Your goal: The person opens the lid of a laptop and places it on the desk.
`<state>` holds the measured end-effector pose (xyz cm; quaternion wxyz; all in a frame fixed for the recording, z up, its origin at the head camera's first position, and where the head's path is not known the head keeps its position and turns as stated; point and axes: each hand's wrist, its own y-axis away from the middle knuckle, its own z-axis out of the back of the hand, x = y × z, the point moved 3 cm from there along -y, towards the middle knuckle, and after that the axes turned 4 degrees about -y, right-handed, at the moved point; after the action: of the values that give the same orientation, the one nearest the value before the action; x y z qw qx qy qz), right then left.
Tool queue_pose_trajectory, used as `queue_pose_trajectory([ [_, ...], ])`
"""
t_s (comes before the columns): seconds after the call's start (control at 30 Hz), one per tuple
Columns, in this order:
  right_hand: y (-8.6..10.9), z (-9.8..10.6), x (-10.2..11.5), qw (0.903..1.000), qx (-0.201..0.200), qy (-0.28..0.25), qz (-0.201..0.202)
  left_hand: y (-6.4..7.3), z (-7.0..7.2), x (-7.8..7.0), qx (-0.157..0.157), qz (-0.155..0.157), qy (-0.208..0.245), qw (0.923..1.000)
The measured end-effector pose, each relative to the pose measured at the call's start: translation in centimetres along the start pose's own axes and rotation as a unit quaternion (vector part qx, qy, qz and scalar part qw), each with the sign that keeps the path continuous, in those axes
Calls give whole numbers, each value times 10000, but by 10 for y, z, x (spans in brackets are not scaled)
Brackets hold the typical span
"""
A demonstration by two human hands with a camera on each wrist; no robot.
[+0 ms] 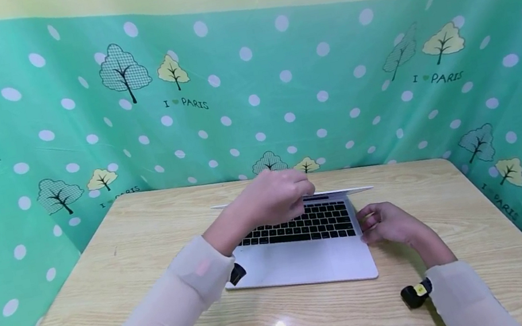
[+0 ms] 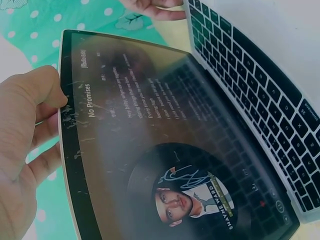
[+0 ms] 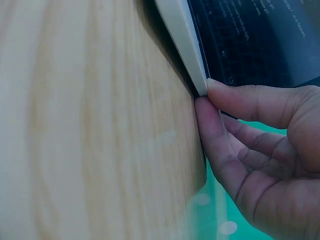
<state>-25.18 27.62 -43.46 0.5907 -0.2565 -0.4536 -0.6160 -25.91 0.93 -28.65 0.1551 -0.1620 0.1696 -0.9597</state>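
Observation:
A silver laptop (image 1: 300, 267) with black keys lies on the wooden table, its lid (image 1: 350, 191) raised and seen almost edge-on from the head. My left hand (image 1: 277, 196) reaches across the keyboard and pinches the lid's top edge. In the left wrist view, the thumb lies at the front of the bezel and the fingers go behind it. The lit screen (image 2: 165, 120) shows "No Promises", lyrics and a round record picture. At the base's right side, my right hand (image 1: 391, 223) pinches the edge, thumb (image 3: 250, 102) on top and index finger against the side.
The pale wooden table (image 1: 152, 258) stretches around the laptop, with a light glare near its front. A green and yellow cloth (image 1: 252, 83) with dots and trees hangs behind the table and along both sides. Each wrist wears a small black camera (image 1: 415, 295).

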Motion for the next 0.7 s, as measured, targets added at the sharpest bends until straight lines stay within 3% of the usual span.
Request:
queue_pose_trajectory([
  [0.37, -2, 0, 0, 9999, 52, -102, -45, -6, 3, 10, -3, 131, 100, 9999],
  [0.57, 1, 0, 2, 9999, 97, -92, 73, -9, 0, 15, -181, 12, -229, 9996],
  [0.7, 1, 0, 2, 9999, 81, -50, 60, -10, -4, 18, -20, 79, -400, 9992],
])
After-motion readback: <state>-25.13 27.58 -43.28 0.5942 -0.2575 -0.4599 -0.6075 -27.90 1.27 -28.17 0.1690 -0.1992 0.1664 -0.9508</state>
